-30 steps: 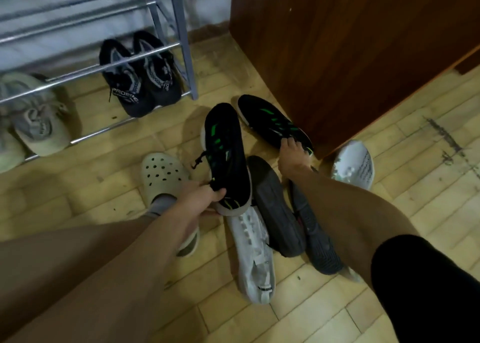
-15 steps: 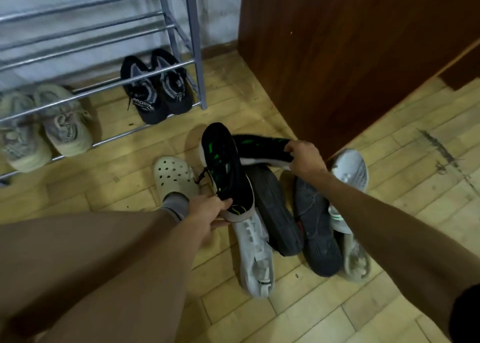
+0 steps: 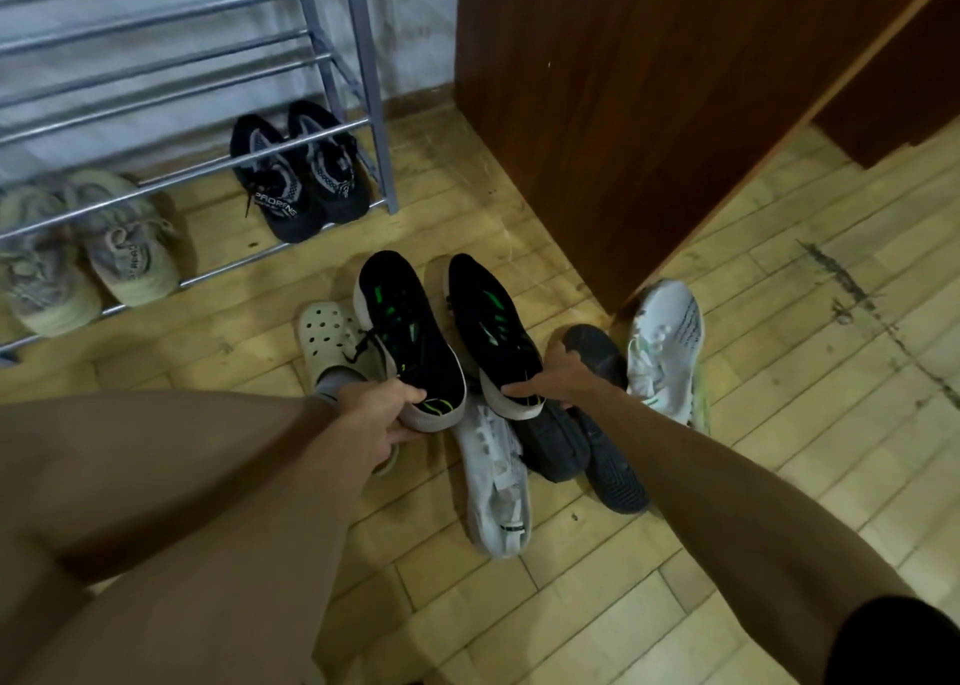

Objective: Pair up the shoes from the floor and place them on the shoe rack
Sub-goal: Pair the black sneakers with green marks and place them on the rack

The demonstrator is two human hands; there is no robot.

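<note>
My left hand [image 3: 376, 411] grips the heel of one black shoe with green marks [image 3: 405, 328]. My right hand [image 3: 558, 380] grips the heel of its matching black and green shoe [image 3: 491, 321]. Both are held side by side, toes pointing toward the metal shoe rack [image 3: 171, 87]. Below them on the floor lie a white sneaker [image 3: 496, 482], two dark shoes sole-up [image 3: 597, 440] and another white sneaker [image 3: 665, 346]. A black pair [image 3: 301, 175] and a beige pair [image 3: 88, 248] sit on the rack's bottom shelf.
My foot wears a cream perforated clog [image 3: 327, 333] left of the held shoes. A brown wooden cabinet [image 3: 649, 87] stands at the right, close to the rack's post [image 3: 371, 87]. Wooden floor [image 3: 779, 424] extends to the right.
My right hand lifted the second black and green shoe from beside the cabinet and turned it parallel to the one in my left hand. The view tilted up toward the rack.
</note>
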